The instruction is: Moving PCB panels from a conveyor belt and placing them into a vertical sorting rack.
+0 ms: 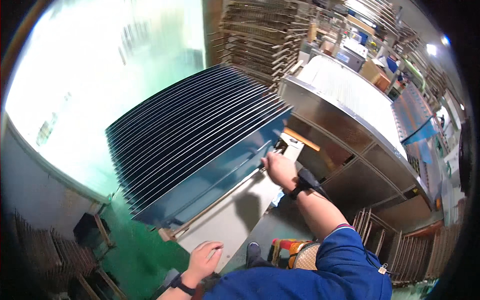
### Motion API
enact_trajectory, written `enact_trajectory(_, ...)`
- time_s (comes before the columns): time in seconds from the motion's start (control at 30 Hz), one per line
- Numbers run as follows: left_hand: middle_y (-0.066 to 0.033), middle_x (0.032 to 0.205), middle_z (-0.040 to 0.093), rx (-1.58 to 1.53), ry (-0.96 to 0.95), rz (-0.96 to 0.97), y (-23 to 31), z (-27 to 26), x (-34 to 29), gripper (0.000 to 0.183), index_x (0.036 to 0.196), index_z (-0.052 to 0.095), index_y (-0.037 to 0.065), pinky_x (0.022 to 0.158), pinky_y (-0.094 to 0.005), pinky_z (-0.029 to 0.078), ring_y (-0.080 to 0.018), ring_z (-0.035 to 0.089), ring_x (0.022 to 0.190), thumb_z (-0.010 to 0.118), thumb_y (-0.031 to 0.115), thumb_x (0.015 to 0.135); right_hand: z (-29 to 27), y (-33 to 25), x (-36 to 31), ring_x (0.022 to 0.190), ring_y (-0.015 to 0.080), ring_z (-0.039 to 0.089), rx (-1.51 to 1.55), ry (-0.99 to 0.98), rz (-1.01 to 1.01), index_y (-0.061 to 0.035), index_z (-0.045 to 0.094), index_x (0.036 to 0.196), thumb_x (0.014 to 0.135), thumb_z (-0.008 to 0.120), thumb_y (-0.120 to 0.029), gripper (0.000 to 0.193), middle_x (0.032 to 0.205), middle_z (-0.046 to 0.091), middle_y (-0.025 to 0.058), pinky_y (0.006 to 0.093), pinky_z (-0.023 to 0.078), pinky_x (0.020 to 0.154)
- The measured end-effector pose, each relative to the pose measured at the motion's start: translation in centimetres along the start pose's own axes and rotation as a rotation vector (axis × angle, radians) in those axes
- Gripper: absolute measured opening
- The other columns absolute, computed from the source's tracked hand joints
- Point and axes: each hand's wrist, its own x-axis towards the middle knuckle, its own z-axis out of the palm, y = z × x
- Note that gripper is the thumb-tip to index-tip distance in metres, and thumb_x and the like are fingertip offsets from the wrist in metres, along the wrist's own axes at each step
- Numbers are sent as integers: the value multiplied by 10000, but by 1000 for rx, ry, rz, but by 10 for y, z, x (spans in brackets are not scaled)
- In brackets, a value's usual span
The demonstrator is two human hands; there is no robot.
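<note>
A large block of closely spaced dark plates with pale edges and a blue-green near face stands in front of me, tilted across the view. A narrow pale bar runs along its lower near edge, above a whitish flat panel. At the bar's right end, my right hand is closed, its fingers curled around the bar; its fingertips are partly hidden. My left hand is apart from the block, near the panel's lower left edge. Its fingers stretch out, with nothing in them.
Stacked wire racks rise behind the block. On the right stands a metal-sided cabinet with a row of white sheets on top. An orange and yellow stool is beside my foot. A bright white enclosure fills the left.
</note>
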Motion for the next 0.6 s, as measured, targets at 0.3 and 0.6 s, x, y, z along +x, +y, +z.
enact_trajectory(0.3,-118,915,700,-183,151,-252,-83,-145,-115,126,988,670,-2,763,-323,524,-221,684,842,619,77,904,29,39,5,885,478,613,-177,47,208,-19,600,998,1023,404,-420,446,893,641,283,528,493,729)
enact_trajectory(0.6,-69,933,689,-342,213,-681,-152,-280,-196,159,1042,666,-2,775,-278,510,-130,646,880,609,97,931,42,107,-8,948,457,603,-46,119,263,13,621,1039,996,464,-307,359,993,641,281,463,488,788)
